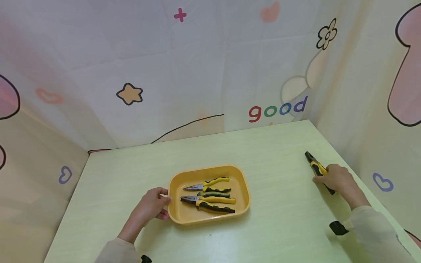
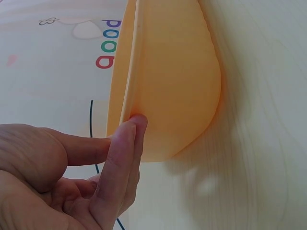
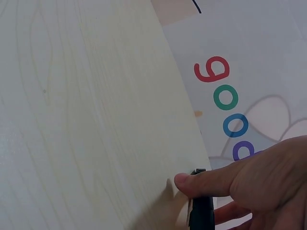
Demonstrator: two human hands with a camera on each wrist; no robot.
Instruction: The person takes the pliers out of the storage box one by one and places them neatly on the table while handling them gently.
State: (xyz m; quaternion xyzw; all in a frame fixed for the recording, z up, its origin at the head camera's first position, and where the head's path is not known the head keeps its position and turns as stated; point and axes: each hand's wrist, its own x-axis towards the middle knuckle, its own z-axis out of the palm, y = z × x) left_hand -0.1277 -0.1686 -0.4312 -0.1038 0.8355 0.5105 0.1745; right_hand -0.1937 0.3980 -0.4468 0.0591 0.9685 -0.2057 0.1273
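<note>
My left hand (image 1: 152, 205) pinches the left rim of a yellow plastic tray (image 1: 246, 197), with the thumb on one side and fingers beneath the rim in the left wrist view. Inside the tray lie long-nose pliers (image 1: 197, 187) with yellow and black handles. Beside them are combination pliers (image 1: 215, 207), and a green-and-black handle (image 1: 215, 194) shows between the two. Over at the table's right side, my right hand (image 1: 339, 179) grips another pair of combination pliers (image 1: 316, 166) by the handles, dark jaws pointing away. Only a dark handle end appears in the right wrist view.
A pale wood-grain table (image 1: 273, 157) carries everything. Printed curtains (image 1: 197, 73) hang behind it and along both sides, close to the table's edges. The right hand is near the right edge.
</note>
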